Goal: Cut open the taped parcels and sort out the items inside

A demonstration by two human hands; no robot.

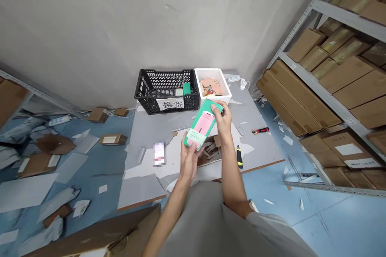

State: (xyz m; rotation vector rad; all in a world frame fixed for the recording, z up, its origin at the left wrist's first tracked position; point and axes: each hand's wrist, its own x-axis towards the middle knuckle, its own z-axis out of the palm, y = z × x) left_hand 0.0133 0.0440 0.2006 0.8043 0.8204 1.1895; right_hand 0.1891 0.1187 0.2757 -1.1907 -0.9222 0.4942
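Note:
A green box with a pink device printed on its front (202, 125) is held up over the table, tilted to the right. My left hand (189, 160) grips its lower end, thumb on the front face. At the upper right corner, my right hand (223, 119) is closed on the same box. Partly hidden behind the box and my right forearm, an open cardboard box (211, 153) with scraps inside sits on the table.
A black plastic crate (147, 102) with small boxes and a white foam box (224, 98) stand at the table's back. A yellow-black utility knife (239, 156) and a red-black tool (261, 130) lie right. Shelves with cartons (340, 72) rise at right; packaging litters the floor.

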